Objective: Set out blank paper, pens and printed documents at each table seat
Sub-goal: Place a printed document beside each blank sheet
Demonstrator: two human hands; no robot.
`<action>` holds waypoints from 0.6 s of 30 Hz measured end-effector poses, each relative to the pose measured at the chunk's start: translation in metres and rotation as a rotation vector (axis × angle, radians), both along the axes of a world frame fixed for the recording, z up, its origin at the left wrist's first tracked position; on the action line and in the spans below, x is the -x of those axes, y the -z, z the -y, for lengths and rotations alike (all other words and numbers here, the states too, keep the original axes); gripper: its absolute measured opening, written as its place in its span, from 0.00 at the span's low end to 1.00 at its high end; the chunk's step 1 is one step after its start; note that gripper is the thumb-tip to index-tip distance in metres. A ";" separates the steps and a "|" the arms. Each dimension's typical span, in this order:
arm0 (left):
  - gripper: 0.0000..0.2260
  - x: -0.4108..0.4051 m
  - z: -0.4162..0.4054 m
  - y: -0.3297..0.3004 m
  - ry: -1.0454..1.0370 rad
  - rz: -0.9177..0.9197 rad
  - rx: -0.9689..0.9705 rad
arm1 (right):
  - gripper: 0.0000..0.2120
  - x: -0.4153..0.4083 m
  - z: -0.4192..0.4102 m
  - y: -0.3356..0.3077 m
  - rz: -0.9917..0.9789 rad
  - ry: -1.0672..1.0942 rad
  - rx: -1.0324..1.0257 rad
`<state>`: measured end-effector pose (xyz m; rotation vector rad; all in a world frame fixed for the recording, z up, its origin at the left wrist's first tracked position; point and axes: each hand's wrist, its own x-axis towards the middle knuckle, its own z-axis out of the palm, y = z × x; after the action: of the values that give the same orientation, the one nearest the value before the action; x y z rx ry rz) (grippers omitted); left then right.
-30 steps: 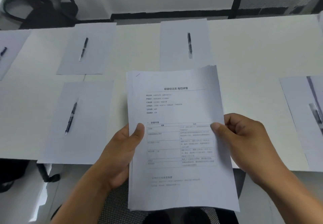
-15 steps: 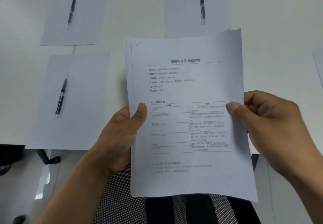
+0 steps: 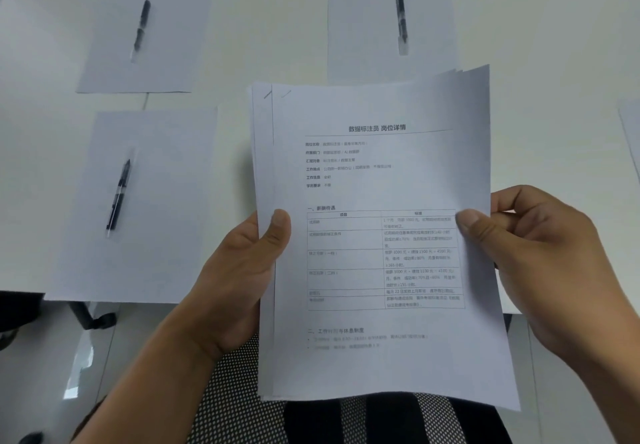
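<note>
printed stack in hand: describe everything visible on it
The printed stack is several white sheets, fanned slightly so edges show at the top and left. The top page carries a bold heading, short labelled lines, a two-column table and a second section below; the text is too blurred to read. It is held upright above the table edge, the left hand and right hand each pinching a side.

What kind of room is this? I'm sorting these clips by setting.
Probably an office meeting room: a long white table laid with blank sheets, each with a pen on it, while both hands hold a stack of printed documents above a mesh office chair.
</note>
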<state>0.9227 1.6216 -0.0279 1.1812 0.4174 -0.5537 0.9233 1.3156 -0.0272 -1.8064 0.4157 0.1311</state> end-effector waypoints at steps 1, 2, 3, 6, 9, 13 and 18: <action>0.17 0.000 0.001 0.000 -0.007 0.001 -0.005 | 0.21 0.000 0.000 0.000 -0.006 0.003 -0.008; 0.17 0.000 0.001 0.000 -0.012 0.005 -0.008 | 0.21 -0.001 0.002 0.000 -0.009 0.008 -0.016; 0.17 0.001 0.001 -0.001 -0.017 0.007 -0.014 | 0.21 -0.001 0.003 0.001 -0.014 0.014 -0.022; 0.17 0.001 0.001 -0.002 -0.029 0.001 -0.052 | 0.17 -0.003 0.010 0.002 -0.021 0.026 -0.014; 0.17 0.002 -0.002 0.001 -0.030 -0.009 -0.061 | 0.10 -0.005 0.020 0.006 -0.002 0.036 0.055; 0.17 0.003 -0.009 0.007 -0.042 -0.024 -0.050 | 0.04 -0.011 0.040 0.012 0.029 0.106 0.140; 0.18 0.004 -0.016 0.012 -0.060 -0.023 -0.046 | 0.08 -0.023 0.062 0.020 0.007 0.192 0.243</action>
<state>0.9191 1.6374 -0.0400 1.2035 0.4859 -0.5084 0.9462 1.2539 -0.0476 -1.9924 0.6186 -0.0627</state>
